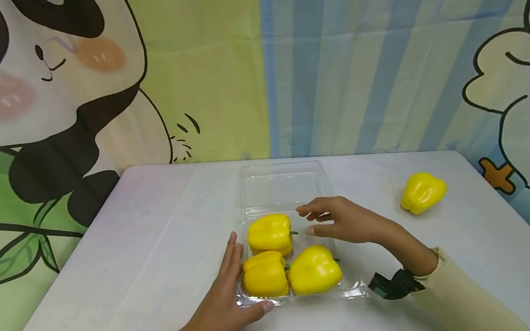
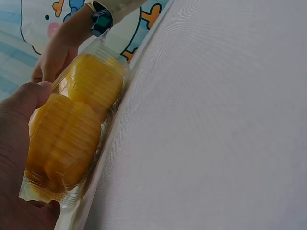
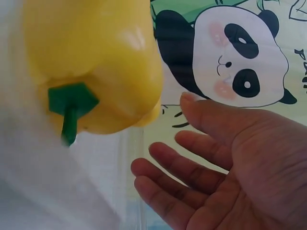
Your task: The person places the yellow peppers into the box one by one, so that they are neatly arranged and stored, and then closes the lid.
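Observation:
A clear plastic clamshell box [image 1: 351, 285] lies on the table with its lid [image 1: 281, 185] folded back. In its tray sit three yellow bell peppers: one at the rear left [image 1: 269, 233], one at the front left [image 1: 265, 276] and one at the front right [image 1: 314, 269]. My left hand [image 1: 226, 295] holds the tray's front left corner, fingers along the left side and thumb at the front edge. Over the tray's rear right part hovers my right hand [image 1: 345, 220], its fingers loosely bent and apart from the peppers. The right wrist view shows a green-stemmed pepper [image 3: 96, 57] beside that hand.
Another yellow bell pepper [image 1: 422, 192] lies on the right side of the white-covered table [image 1: 158, 238]. A cloth backdrop with a panda [image 1: 49, 74] and stripes stands behind the table. A dark device [image 1: 396, 284] is strapped to the right wrist.

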A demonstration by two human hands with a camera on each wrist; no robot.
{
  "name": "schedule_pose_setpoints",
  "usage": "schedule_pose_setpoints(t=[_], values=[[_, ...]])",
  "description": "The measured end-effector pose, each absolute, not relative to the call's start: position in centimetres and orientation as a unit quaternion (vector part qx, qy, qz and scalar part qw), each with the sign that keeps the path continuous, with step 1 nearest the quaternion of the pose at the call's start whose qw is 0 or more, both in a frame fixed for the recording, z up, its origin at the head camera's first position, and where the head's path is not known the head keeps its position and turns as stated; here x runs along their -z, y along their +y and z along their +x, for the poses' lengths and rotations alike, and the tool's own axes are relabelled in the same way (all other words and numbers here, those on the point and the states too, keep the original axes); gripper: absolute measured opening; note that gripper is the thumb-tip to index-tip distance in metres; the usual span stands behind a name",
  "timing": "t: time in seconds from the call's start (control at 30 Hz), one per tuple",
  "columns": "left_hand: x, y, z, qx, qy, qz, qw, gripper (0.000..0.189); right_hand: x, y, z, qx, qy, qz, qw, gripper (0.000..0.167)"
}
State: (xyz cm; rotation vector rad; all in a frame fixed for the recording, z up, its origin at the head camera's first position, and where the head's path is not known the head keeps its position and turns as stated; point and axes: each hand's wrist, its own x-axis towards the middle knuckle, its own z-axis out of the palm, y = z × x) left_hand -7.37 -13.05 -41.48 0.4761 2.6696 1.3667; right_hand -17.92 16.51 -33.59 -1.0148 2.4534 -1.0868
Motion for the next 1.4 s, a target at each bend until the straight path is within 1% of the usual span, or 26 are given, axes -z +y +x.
schedule_pose_setpoints(t=[0.17, 0.47, 0.7, 0.93, 1.23, 1.4], values=[[41.4, -13.1, -7.4, -0.446, 0.88, 0.154, 0.055, 0.122, 33.8, 17.4, -17.9, 0.383, 0.846, -0.349, 0.128, 0.045], [41.4, -13.0, -7.3, -0.446, 0.88, 0.155, 0.052, 0.122, 34.1, 19.2, -17.8, 0.39, 0.856, -0.327, 0.092, 0.041], [41.5, -13.1, -7.3, -0.444, 0.881, 0.158, 0.048, 0.122, 34.3, 20.7, -17.7, 0.395, 0.866, -0.302, 0.051, 0.037], [41.4, -13.1, -7.3, -0.44, 0.883, 0.156, 0.05, 0.123, 34.5, 22.1, -17.5, 0.415, 0.86, -0.296, 0.007, 0.032], [41.4, -13.1, -7.3, -0.438, 0.885, 0.151, 0.056, 0.123, 35.1, 23.5, -17.2, 0.416, 0.866, -0.276, 0.01, 0.033], [41.4, -13.0, -7.3, -0.441, 0.883, 0.149, 0.061, 0.123, 35.4, 24.2, -16.9, 0.415, 0.872, -0.261, -0.004, 0.032]])
